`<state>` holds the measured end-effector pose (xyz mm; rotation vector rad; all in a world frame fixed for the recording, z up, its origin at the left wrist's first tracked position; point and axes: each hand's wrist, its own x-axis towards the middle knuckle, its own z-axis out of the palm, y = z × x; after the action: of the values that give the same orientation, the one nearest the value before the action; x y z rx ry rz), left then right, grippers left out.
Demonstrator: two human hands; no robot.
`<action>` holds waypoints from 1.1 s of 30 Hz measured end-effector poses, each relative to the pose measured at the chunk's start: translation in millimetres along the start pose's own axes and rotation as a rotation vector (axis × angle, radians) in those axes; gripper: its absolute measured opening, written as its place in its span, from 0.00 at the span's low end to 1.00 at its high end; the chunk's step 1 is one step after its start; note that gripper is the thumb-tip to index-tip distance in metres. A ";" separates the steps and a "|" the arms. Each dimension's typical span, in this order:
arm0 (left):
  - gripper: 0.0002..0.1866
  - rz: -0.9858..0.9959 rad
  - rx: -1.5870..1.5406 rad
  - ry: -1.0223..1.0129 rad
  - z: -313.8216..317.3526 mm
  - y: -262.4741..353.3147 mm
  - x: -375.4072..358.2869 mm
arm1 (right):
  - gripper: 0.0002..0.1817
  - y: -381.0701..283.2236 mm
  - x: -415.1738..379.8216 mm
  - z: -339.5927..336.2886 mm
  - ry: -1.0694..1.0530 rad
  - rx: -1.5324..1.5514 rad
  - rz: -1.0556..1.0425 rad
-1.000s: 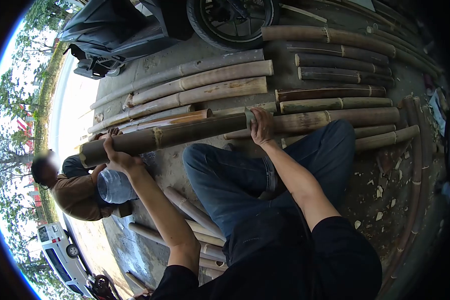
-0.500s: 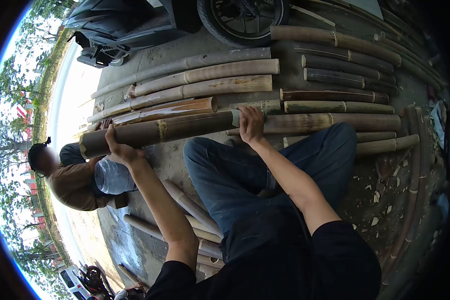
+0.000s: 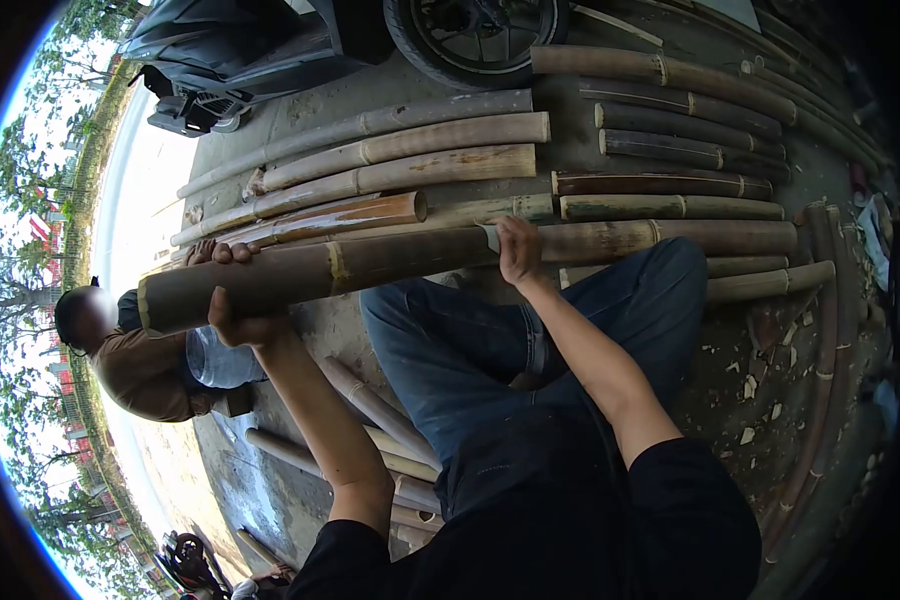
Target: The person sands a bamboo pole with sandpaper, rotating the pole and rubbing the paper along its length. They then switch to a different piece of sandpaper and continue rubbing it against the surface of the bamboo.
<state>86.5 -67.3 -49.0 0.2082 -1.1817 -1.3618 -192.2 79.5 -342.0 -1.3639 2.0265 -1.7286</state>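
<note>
Left hand (image 3: 242, 328) grasps a dark bamboo pole (image 3: 280, 277) near one end; right hand (image 3: 518, 250) grasps the other. The pole is held above the ground (image 3: 325, 325), beyond bent knees (image 3: 674, 262), with other poles (image 3: 400, 178) lying past it.

The single view is taken from your head, facing forward and down over your lap (image 3: 530, 340) and forearms, which lie close to the camera; the ground (image 3: 315, 105) extends beyond them. The scene appears turned sideways within a rounded, dark-edged field, with the street (image 3: 135, 190) along the left and the motorbike (image 3: 260, 50) at the top, farther off.
</note>
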 end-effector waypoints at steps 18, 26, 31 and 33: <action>0.29 0.023 0.593 0.651 78.2 -37.5 -9.3 | 0.42 -14.9 -3.0 -21.5 -0.128 -0.068 -0.329; 0.29 -0.062 0.263 0.352 68.5 -39.4 -10.6 | 0.42 6.2 2.0 -29.1 -0.277 0.139 0.030; 0.29 -0.013 0.284 0.334 59.8 -40.3 -10.8 | 0.41 3.8 1.9 -16.6 -0.214 0.154 0.162; 0.29 -0.040 0.251 0.353 62.9 -37.3 -10.0 | 0.37 -44.9 14.2 -9.3 -0.071 0.197 -0.128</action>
<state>18.5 -38.5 -52.3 0.6284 -1.0485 -1.1502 -182.4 79.7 -295.0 -1.4950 1.7142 -1.8464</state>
